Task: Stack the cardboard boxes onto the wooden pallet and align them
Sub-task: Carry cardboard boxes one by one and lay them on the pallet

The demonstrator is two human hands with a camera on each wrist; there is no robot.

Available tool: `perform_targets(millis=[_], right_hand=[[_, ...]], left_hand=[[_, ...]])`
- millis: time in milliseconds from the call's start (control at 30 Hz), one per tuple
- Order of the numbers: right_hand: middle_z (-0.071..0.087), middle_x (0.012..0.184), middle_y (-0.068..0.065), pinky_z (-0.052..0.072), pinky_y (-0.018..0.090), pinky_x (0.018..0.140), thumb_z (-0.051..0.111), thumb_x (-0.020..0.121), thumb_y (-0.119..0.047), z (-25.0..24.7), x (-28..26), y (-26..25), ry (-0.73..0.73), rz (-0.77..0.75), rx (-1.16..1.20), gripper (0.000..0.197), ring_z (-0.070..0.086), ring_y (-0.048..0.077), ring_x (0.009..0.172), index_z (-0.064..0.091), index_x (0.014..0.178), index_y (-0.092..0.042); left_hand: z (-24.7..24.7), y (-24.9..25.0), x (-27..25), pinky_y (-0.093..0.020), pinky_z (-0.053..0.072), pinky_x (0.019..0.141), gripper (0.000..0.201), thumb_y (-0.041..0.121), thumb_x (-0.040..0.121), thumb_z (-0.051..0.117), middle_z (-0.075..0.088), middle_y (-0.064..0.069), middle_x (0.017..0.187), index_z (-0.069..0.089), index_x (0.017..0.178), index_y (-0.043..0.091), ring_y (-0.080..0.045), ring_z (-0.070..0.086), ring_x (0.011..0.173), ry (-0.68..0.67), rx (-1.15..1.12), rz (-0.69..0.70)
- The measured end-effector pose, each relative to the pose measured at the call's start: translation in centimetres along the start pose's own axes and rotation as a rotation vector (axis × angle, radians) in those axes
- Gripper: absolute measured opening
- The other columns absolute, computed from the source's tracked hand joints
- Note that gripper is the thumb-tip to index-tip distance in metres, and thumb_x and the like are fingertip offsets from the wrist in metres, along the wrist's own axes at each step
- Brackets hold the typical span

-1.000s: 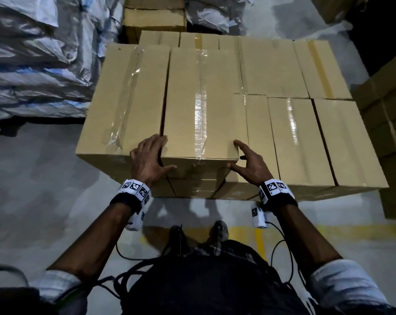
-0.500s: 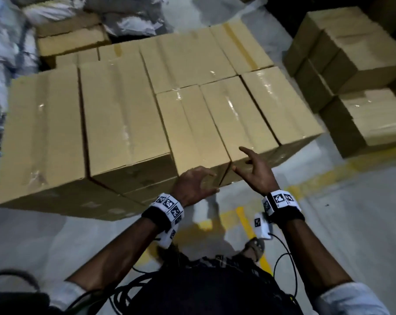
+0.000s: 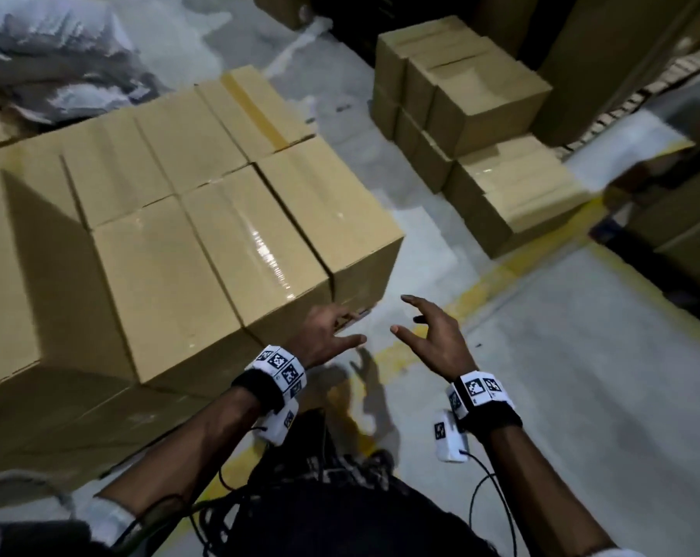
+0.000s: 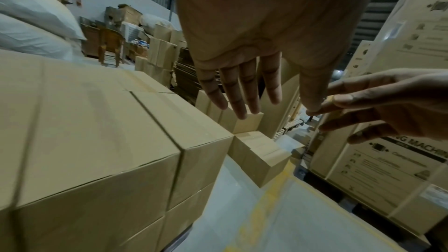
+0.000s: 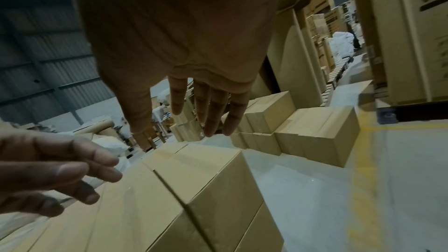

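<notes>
A block of taped brown cardboard boxes (image 3: pixel 203 243) is stacked in tight rows on the left; the pallet beneath is hidden. Its near right corner box (image 3: pixel 332 219) also shows in the left wrist view (image 4: pixel 101 141) and the right wrist view (image 5: pixel 198 175). My left hand (image 3: pixel 332 335) hovers just off that corner with fingers spread and holds nothing. My right hand (image 3: pixel 424 335) floats over the bare floor to the right, fingers loosely spread, also holding nothing. A second, smaller pile of loose cardboard boxes (image 3: pixel 473 126) stands on the floor further right.
Grey concrete floor (image 3: pixel 561 375) with a yellow painted line (image 3: pixel 481 283) runs between the two piles. Tall printed appliance cartons (image 4: pixel 400 141) stand at the right. Plastic-wrapped sacks (image 3: pixel 58 54) lie behind the stack at the upper left.
Both hands have left the front edge of the stacked boxes and swung right past the stack's corner. The view has turned right, bringing the floor pile of boxes closer to centre.
</notes>
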State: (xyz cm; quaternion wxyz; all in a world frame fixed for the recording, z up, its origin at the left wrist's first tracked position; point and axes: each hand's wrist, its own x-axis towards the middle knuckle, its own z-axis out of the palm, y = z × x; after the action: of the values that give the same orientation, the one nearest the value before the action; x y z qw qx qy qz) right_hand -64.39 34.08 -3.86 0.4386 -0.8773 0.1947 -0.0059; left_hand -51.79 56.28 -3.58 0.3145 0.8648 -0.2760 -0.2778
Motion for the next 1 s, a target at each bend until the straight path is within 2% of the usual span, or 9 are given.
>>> perform_targets(millis=[167, 300, 400, 433, 500, 567, 667, 833, 1000], right_hand=[[0.057, 0.145, -0.007, 0.052, 0.045, 0.099, 0.076, 0.09, -0.049, -6.3, 3.7, 5.3, 0.063, 0.102, 0.042, 0.059, 0.063, 0.015, 0.115, 0.054, 0.143, -0.038], [0.057, 0.145, -0.007, 0.052, 0.041, 0.099, 0.076, 0.09, -0.049, -11.9, 8.6, 9.6, 0.115, 0.166, 0.06, 0.059, 0.063, 0.014, 0.114, 0.054, 0.143, -0.038], [0.056, 0.146, -0.007, 0.053, 0.041, 0.095, 0.075, 0.09, -0.049, -16.6, 13.6, 12.6, 0.142, 0.226, 0.046, 0.059, 0.062, 0.014, 0.115, 0.054, 0.143, -0.038], [0.056, 0.146, -0.008, 0.053, 0.042, 0.095, 0.075, 0.09, -0.05, -18.3, 15.5, 13.7, 0.158, 0.252, 0.045, 0.059, 0.061, 0.014, 0.116, 0.054, 0.143, -0.039], [0.056, 0.146, -0.008, 0.052, 0.043, 0.1, 0.074, 0.089, -0.053, -21.8, 19.3, 15.4, 0.176, 0.293, 0.03, 0.059, 0.062, 0.014, 0.116, 0.053, 0.143, -0.04], [0.057, 0.146, -0.007, 0.052, 0.044, 0.101, 0.074, 0.088, -0.054, -25.0, 22.7, 16.4, 0.173, 0.329, 0.02, 0.06, 0.063, 0.016, 0.116, 0.054, 0.143, -0.039], [0.057, 0.146, -0.007, 0.053, 0.043, 0.099, 0.076, 0.089, -0.051, -30.0, 28.8, 17.3, 0.184, 0.325, 0.035, 0.061, 0.064, 0.016, 0.114, 0.055, 0.144, -0.036], [0.06, 0.143, -0.004, 0.05, 0.03, 0.086, 0.078, 0.089, -0.044, -35.9, 38.3, 18.8, 0.238, 0.33, 0.072, 0.061, 0.064, 0.017, 0.109, 0.056, 0.144, -0.029], [0.061, 0.142, -0.001, 0.053, 0.039, 0.1, 0.078, 0.085, -0.05, -40.4, 48.6, 21.5, 0.223, 0.359, 0.11, 0.064, 0.064, 0.023, 0.118, 0.058, 0.142, -0.029]], left_hand=[[3.1, 7.0, 8.9, -0.026, 0.043, 0.085, 0.04, 0.041, 0.085, 0.083, 0.069, 0.002, 0.118, 0.073, 0.119, 0.022, -0.016, 0.062, 0.103, -0.012, 0.007, 0.086], [5.4, 11.1, 18.0, -0.034, 0.054, 0.085, 0.042, 0.049, 0.08, 0.083, 0.073, 0.004, 0.115, 0.074, 0.114, 0.025, -0.017, 0.067, 0.095, -0.038, -0.023, 0.139], [6.4, 14.6, 25.7, -0.015, 0.05, 0.08, 0.038, 0.045, 0.083, 0.084, 0.072, 0.008, 0.117, 0.073, 0.115, 0.026, -0.011, 0.064, 0.093, -0.097, 0.013, 0.192], [6.7, 15.9, 28.6, -0.014, 0.048, 0.08, 0.038, 0.046, 0.084, 0.083, 0.071, 0.009, 0.118, 0.072, 0.116, 0.028, -0.011, 0.064, 0.094, -0.124, 0.026, 0.198], [7.0, 18.5, 34.2, -0.029, 0.054, 0.086, 0.041, 0.055, 0.081, 0.081, 0.071, 0.01, 0.117, 0.072, 0.114, 0.031, -0.012, 0.066, 0.094, -0.152, 0.005, 0.207], [7.0, 20.7, 39.2, -0.037, 0.056, 0.086, 0.044, 0.06, 0.078, 0.079, 0.072, 0.01, 0.116, 0.072, 0.112, 0.033, -0.012, 0.067, 0.092, -0.147, -0.013, 0.23], [6.2, 24.7, 47.1, -0.035, 0.056, 0.087, 0.04, 0.055, 0.082, 0.081, 0.071, 0.012, 0.115, 0.072, 0.113, 0.033, -0.009, 0.066, 0.092, -0.145, -0.021, 0.235], [4.3, 29.3, 57.4, -0.034, 0.055, 0.087, 0.037, 0.052, 0.082, 0.082, 0.072, 0.012, 0.113, 0.072, 0.112, 0.033, -0.01, 0.066, 0.095, -0.136, -0.06, 0.215], [2.3, 31.5, 67.5, -0.033, 0.055, 0.087, 0.037, 0.051, 0.083, 0.081, 0.072, 0.011, 0.115, 0.073, 0.114, 0.031, -0.011, 0.067, 0.098, -0.139, -0.059, 0.147]])
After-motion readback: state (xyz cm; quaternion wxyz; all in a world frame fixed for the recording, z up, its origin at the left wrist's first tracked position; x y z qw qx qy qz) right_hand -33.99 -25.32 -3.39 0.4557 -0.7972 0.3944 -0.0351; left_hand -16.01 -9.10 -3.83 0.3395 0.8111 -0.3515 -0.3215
